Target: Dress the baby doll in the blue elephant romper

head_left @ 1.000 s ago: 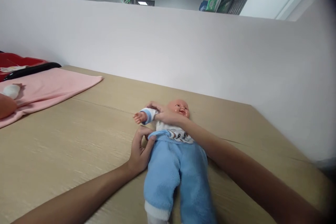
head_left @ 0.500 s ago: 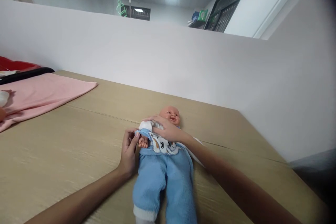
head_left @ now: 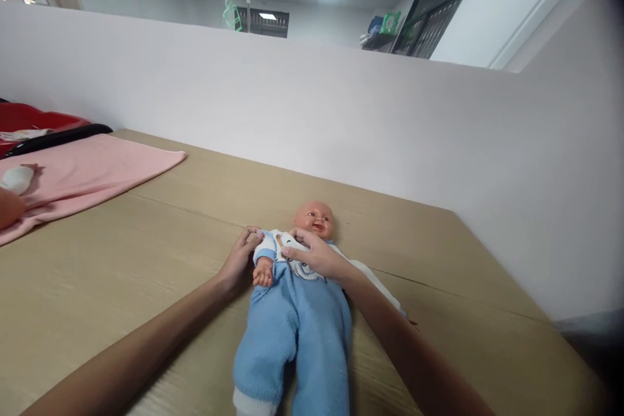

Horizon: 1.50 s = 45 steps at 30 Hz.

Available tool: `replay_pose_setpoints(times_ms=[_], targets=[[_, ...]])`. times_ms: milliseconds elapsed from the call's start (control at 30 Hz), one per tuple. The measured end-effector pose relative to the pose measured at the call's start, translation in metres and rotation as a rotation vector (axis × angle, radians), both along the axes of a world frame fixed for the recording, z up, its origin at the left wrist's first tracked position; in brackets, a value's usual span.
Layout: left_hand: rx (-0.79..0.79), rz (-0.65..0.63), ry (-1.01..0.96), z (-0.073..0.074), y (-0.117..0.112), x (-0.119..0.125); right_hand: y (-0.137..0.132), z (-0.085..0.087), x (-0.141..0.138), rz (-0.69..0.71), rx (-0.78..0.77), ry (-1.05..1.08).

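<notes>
A baby doll [head_left: 312, 221] lies on its back on the wooden table [head_left: 121, 260], dressed in fluffy blue trousers [head_left: 297, 331] and a white top with a blue-cuffed sleeve [head_left: 266, 248]. My left hand [head_left: 238, 260] grips the doll's sleeve at its arm, fingers curled around it. My right hand [head_left: 314, 255] lies on the doll's chest and pinches the white top between thumb and fingers. The doll's small hand [head_left: 263, 275] pokes out below the cuff.
A pink cloth [head_left: 82, 166] is spread at the table's left end, with a small white item [head_left: 17, 177] on it. Behind it lie a black object [head_left: 58, 136] and a red one [head_left: 29, 117]. A white partition wall [head_left: 312, 110] runs along the far edge.
The doll's arm has swung from stretched out sideways to down beside its body. My left hand went from the trouser waistband up to the sleeve; my right hand slid from shoulder to chest.
</notes>
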<state>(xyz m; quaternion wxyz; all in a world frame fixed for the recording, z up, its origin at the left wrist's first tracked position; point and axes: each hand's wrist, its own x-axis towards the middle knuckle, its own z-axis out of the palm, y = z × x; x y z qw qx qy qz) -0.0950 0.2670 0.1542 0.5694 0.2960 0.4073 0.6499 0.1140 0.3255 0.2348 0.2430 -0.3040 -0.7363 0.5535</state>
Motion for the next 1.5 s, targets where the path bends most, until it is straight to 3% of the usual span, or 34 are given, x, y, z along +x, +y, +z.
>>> replay_pose_setpoints(times_ms=[167,367,600,700,867,1033,1167,1267,1500], targets=[[0.030,-0.026,0.089,-0.002,0.012,-0.008,0.002,-0.011,0.011,-0.149,-0.265,0.136],[0.051,-0.131,0.136,0.001,0.023,-0.015,0.003,-0.019,0.011,-0.175,-0.283,0.166],[-0.022,-0.359,0.103,0.000,0.066,0.004,0.007,-0.031,0.014,-0.215,-0.276,0.192],[-0.029,-0.447,0.128,0.003,0.076,0.006,0.005,-0.035,0.018,-0.260,-0.233,0.208],[-0.011,-0.492,0.213,0.005,0.069,-0.001,-0.002,-0.031,0.022,-0.306,-0.113,0.210],[-0.015,-0.525,0.349,0.020,0.058,-0.013,-0.012,-0.031,0.020,-0.518,0.049,0.192],[-0.019,-0.567,0.676,0.039,0.051,-0.031,-0.021,-0.030,0.019,-0.599,0.163,0.131],[0.020,-0.652,0.928,0.044,0.050,-0.043,-0.021,-0.020,0.028,-0.541,0.229,0.003],[0.095,-0.783,1.031,0.044,0.058,-0.058,-0.005,0.009,0.067,-0.482,0.377,-0.519]])
